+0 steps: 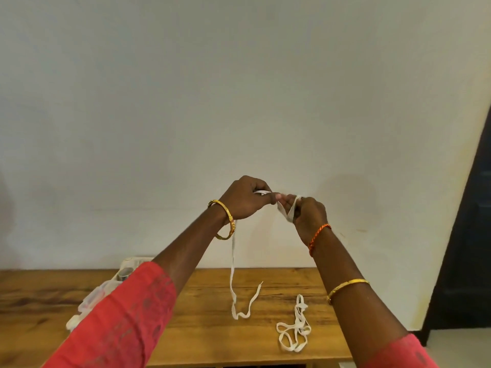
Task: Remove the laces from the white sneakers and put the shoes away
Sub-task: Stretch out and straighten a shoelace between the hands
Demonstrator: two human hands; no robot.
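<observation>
White flat lace (233, 264), one of two we count, is pinched in both our hands at mid-frame: our left hand (243, 199) curls round one stretch, our right hand (309, 216) has it wound over the fingers. Its free end hangs to the wooden table (202, 335) below. A second lace (293, 332) lies coiled at lower right. Two white sneakers (98, 296) sit at lower left, partly hidden by our red sleeve (119, 320). A pale wall (239, 88) fills the upper frame.
</observation>
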